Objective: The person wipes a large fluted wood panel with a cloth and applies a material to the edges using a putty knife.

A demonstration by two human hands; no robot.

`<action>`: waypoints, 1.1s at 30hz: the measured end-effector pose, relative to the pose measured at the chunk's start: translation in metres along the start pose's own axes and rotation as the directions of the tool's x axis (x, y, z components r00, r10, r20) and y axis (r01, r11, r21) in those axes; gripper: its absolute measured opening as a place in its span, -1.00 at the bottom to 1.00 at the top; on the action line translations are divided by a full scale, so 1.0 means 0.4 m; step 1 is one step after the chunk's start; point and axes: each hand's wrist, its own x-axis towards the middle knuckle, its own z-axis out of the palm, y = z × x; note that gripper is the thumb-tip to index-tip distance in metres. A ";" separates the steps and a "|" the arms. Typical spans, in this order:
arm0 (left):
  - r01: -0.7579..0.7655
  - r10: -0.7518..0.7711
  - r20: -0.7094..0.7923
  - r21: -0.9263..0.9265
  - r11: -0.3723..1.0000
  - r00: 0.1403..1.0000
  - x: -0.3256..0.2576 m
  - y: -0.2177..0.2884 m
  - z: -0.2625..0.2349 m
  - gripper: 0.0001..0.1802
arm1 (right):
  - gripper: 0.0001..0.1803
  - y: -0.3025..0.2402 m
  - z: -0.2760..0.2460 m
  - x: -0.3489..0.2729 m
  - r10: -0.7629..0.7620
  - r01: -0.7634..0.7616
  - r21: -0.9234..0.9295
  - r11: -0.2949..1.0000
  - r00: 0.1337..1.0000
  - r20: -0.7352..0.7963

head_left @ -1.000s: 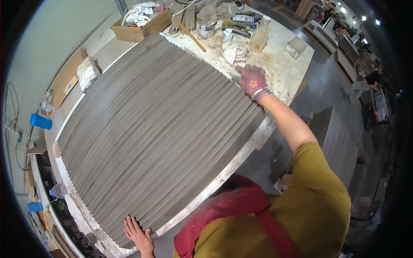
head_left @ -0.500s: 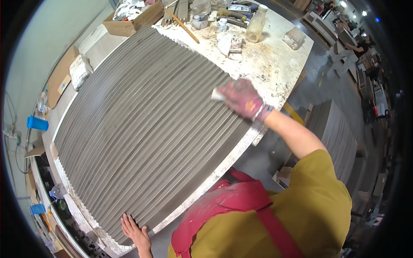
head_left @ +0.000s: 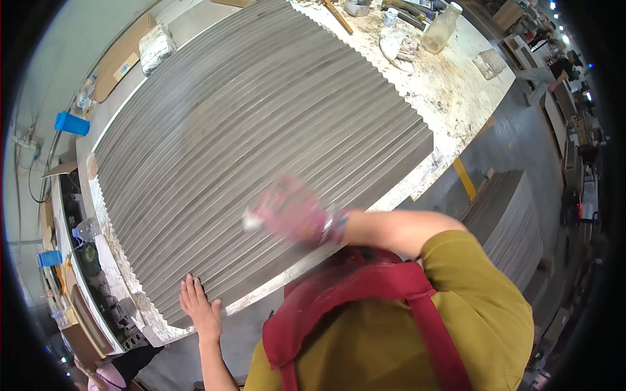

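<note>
**Head view: two hands on a fanned stack of grey boards**

Head view shows a wide stack of grey boards (head_left: pixel 254 137), overlapped like a fan, lying on a paint-spattered worktable (head_left: pixel 456 91) and covering most of its top. The right hand (head_left: pixel 293 212), in a pink-stained glove, is over the near part of the stack and blurred. A small pale object (head_left: pixel 251 221) shows at its fingertips, but whether the fingers are closed on it cannot be told. The left hand (head_left: pixel 199 309) is bare, with fingers spread flat, palm pressed on the stack's near corner by the table edge. At the far end of the table stand a plastic bottle (head_left: pixel 440 27) and a clear container (head_left: pixel 489 63).
</note>
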 end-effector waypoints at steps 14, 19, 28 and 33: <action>0.025 -0.025 -0.023 -0.007 1.000 0.999 -0.015 -0.007 0.003 -0.20 | -0.60 0.088 -0.074 -0.074 0.233 -0.250 -0.246 0.936 0.968 -0.096; 0.002 -0.002 -0.032 -0.003 1.000 0.999 -0.002 0.017 -0.013 -0.22 | -0.55 0.442 -0.277 -0.235 0.547 -0.635 -0.352 0.688 0.772 -0.323; -0.070 0.072 -0.045 0.043 0.997 0.996 0.005 0.089 0.003 -0.18 | -0.51 -0.006 0.019 -0.091 0.315 -0.306 -0.194 0.932 0.949 0.020; -0.084 0.087 -0.056 0.058 0.995 0.995 0.011 0.087 0.028 -0.16 | -0.58 0.376 -0.269 -0.250 0.580 -0.708 -0.324 0.628 0.703 -0.412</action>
